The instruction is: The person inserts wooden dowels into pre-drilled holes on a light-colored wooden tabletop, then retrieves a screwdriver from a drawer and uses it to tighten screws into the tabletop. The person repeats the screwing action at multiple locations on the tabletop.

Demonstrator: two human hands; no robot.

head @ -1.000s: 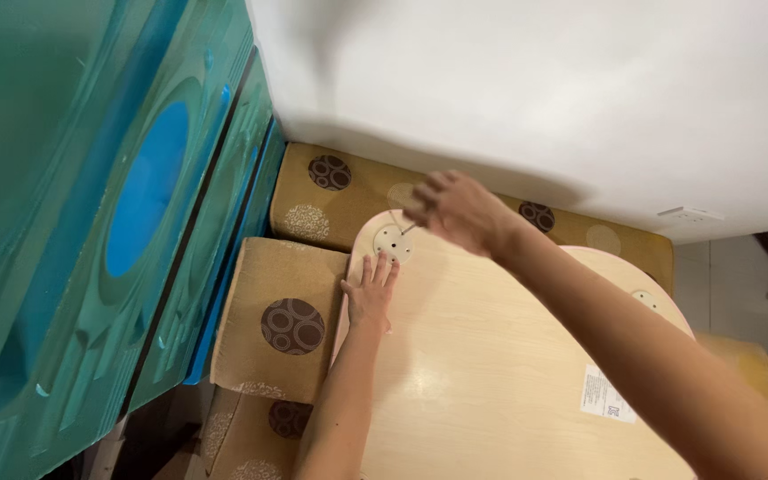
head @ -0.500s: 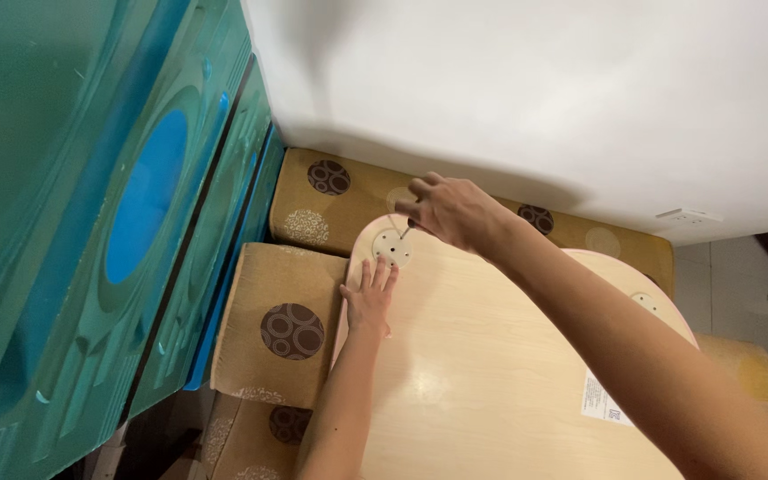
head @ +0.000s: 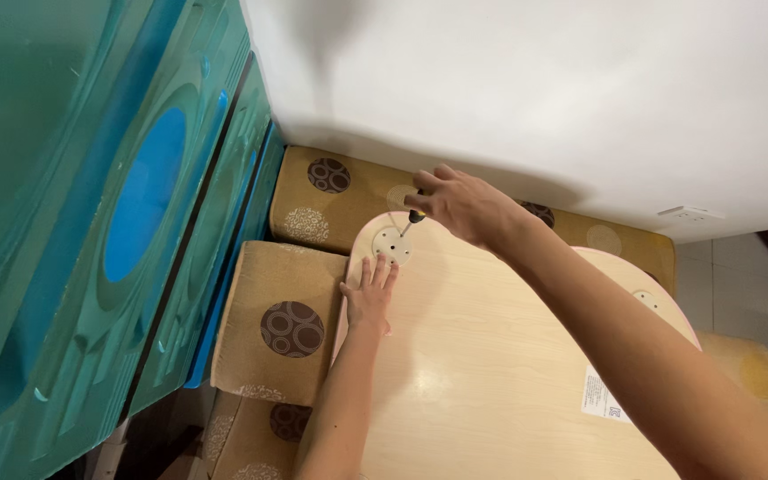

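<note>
A light wooden tabletop [head: 491, 356] with rounded corners lies flat, underside up. Near its far left corner is a round white mounting plate [head: 392, 244] with small holes. My right hand [head: 460, 206] grips a screwdriver [head: 412, 220] whose tip points down at that plate. My left hand [head: 369, 293] rests flat on the board just below the plate, fingers spread, holding nothing.
Brown patterned cushions [head: 286, 329] lie under and around the board. A teal and blue panel [head: 108, 222] stands along the left. A white wall [head: 535, 89] is behind, with a socket [head: 691, 214]. A second round plate [head: 651, 300] and a white sticker [head: 604, 397] sit on the board's right side.
My right hand has shifted slightly, bringing the screwdriver tip onto the round plate. My left hand stays flat on the board.
</note>
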